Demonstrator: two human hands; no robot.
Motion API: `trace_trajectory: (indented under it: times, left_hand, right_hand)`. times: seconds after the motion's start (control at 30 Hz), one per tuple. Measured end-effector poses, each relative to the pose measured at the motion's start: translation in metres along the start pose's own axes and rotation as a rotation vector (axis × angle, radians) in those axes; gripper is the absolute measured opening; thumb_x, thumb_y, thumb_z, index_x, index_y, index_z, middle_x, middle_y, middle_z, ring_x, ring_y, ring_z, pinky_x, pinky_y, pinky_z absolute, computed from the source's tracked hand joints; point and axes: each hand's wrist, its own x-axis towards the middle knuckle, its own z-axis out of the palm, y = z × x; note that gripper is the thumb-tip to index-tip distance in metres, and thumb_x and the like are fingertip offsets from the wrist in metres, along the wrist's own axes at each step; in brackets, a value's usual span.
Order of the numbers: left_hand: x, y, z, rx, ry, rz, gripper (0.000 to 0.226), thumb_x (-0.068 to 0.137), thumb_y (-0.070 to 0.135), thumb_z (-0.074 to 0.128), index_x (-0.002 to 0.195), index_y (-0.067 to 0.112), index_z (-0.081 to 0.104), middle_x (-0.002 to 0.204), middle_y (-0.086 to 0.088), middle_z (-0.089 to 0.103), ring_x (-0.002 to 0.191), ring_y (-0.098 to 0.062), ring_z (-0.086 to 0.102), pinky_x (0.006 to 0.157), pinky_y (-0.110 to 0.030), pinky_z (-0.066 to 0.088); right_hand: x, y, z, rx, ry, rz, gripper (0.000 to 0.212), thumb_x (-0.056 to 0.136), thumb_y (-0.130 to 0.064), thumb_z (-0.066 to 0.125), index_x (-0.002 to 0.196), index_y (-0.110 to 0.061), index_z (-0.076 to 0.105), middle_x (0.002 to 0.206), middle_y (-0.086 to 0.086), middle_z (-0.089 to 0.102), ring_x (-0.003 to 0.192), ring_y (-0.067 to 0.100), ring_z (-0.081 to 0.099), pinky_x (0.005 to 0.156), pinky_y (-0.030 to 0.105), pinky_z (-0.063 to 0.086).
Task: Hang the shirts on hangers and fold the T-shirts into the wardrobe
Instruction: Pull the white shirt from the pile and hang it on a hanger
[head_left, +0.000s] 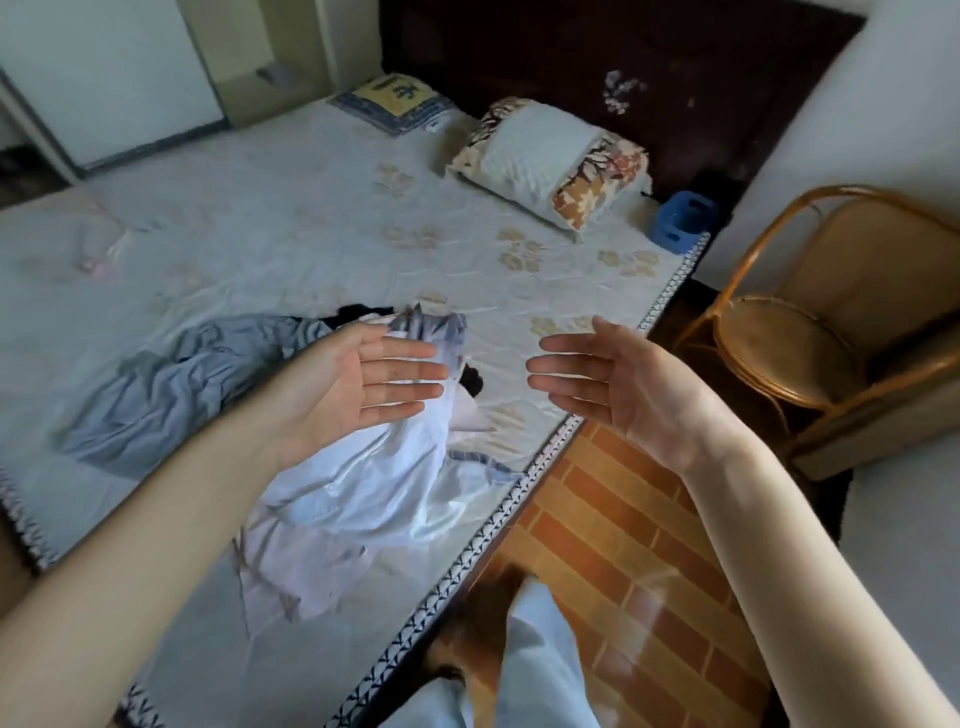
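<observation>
The clothes (332, 467) lie in a loose heap on the bed (291, 218), none folded or hung, so the task looks barely begun. The left hand (358, 374) and right hand (618, 379) hover apart above them, fingers straight, holding nothing.

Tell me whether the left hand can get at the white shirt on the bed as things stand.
Probably yes: the left hand is open, holds nothing and hovers just above the white shirt, with nothing between them.
</observation>
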Motion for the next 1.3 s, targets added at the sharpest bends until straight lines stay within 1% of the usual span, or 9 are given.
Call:
trace_trajectory:
  times: [0.3, 0.5, 0.73, 0.9, 1.0, 1.07, 1.13, 1.2, 1.3]
  left_hand:
    - [0.073, 0.021, -0.018, -0.167, 0.265, 0.031, 0.043, 0.100, 0.031, 0.034, 0.113, 0.003, 0.065, 0.110, -0.015, 0.072, 0.100, -0.024, 0.071, 0.087, -0.033, 0.056]
    - [0.129, 0.033, -0.005, -0.129, 0.443, -0.034, 0.042, 0.103, 0.031, 0.032, 0.110, 0.007, 0.066, 0.107, -0.011, 0.074, 0.096, -0.021, 0.072, 0.082, -0.030, 0.058]
    - [0.169, 0.013, -0.036, -0.064, 0.675, -0.134, 0.037, 0.104, 0.030, 0.038, 0.105, 0.012, 0.070, 0.099, -0.007, 0.076, 0.094, -0.020, 0.072, 0.084, -0.032, 0.053]
    - [0.215, -0.017, -0.080, -0.002, 0.767, -0.238, 0.029, 0.101, 0.030, 0.045, 0.095, 0.015, 0.068, 0.089, 0.000, 0.074, 0.090, -0.018, 0.069, 0.083, -0.029, 0.050]
    - [0.249, -0.039, -0.106, 0.055, 0.778, -0.278, 0.023, 0.098, 0.031, 0.051, 0.091, 0.016, 0.067, 0.087, 0.001, 0.073, 0.095, -0.019, 0.068, 0.088, -0.031, 0.050]
    - [0.273, -0.053, -0.121, 0.118, 0.744, -0.281, 0.020, 0.096, 0.029, 0.054, 0.091, 0.014, 0.066, 0.091, -0.001, 0.073, 0.097, -0.020, 0.067, 0.090, -0.033, 0.050]
    - [0.298, -0.071, -0.135, 0.202, 0.707, -0.252, 0.020, 0.095, 0.023, 0.056, 0.093, 0.007, 0.067, 0.097, -0.006, 0.072, 0.096, -0.021, 0.066, 0.082, -0.029, 0.050]
    - [0.326, -0.098, -0.147, 0.353, 0.668, -0.240, 0.023, 0.092, 0.021, 0.059, 0.101, 0.001, 0.068, 0.103, -0.009, 0.069, 0.099, -0.023, 0.063, 0.073, -0.026, 0.043]
    - [0.367, -0.150, -0.163, 0.570, 0.578, -0.346, 0.045, 0.085, 0.032, 0.071, 0.123, 0.009, 0.062, 0.124, -0.006, 0.063, 0.109, -0.019, 0.058, 0.081, -0.023, 0.040]
  right_hand:
    - [0.151, -0.045, -0.019, -0.143, -0.233, 0.135, 0.047, 0.106, -0.037, 0.031, 0.105, -0.010, 0.069, 0.108, 0.012, 0.074, 0.107, 0.023, 0.069, 0.101, 0.037, 0.048]
    - [0.244, -0.074, -0.048, -0.234, -0.332, 0.231, 0.047, 0.106, -0.038, 0.032, 0.114, -0.008, 0.067, 0.111, 0.012, 0.073, 0.107, 0.023, 0.069, 0.100, 0.035, 0.049]
    - [0.328, -0.046, -0.025, -0.483, -0.436, 0.285, 0.043, 0.106, -0.037, 0.034, 0.106, -0.013, 0.069, 0.105, 0.006, 0.075, 0.100, 0.018, 0.072, 0.093, 0.031, 0.051]
    - [0.383, 0.002, 0.016, -0.710, -0.478, 0.271, 0.036, 0.106, -0.032, 0.039, 0.107, -0.009, 0.067, 0.107, 0.009, 0.072, 0.095, 0.018, 0.068, 0.099, 0.032, 0.046]
    - [0.422, 0.045, 0.035, -0.906, -0.507, 0.195, 0.030, 0.102, -0.028, 0.045, 0.098, -0.011, 0.069, 0.092, 0.001, 0.073, 0.094, 0.015, 0.066, 0.101, 0.035, 0.047]
    - [0.448, 0.077, 0.043, -1.115, -0.557, 0.095, 0.031, 0.100, -0.027, 0.047, 0.096, -0.007, 0.070, 0.092, 0.004, 0.072, 0.100, 0.024, 0.065, 0.091, 0.035, 0.048]
    - [0.472, 0.110, 0.046, -1.348, -0.618, -0.034, 0.032, 0.099, -0.030, 0.048, 0.105, -0.006, 0.069, 0.107, 0.012, 0.069, 0.106, 0.030, 0.061, 0.080, 0.032, 0.043]
    - [0.494, 0.142, 0.045, -1.513, -0.682, -0.154, 0.031, 0.098, -0.031, 0.052, 0.118, -0.011, 0.065, 0.123, 0.011, 0.064, 0.118, 0.028, 0.056, 0.089, 0.033, 0.043]
    - [0.525, 0.190, 0.038, -1.790, -0.797, -0.317, 0.043, 0.097, -0.029, 0.055, 0.137, -0.014, 0.050, 0.144, 0.010, 0.046, 0.137, 0.025, 0.037, 0.105, 0.036, 0.037]
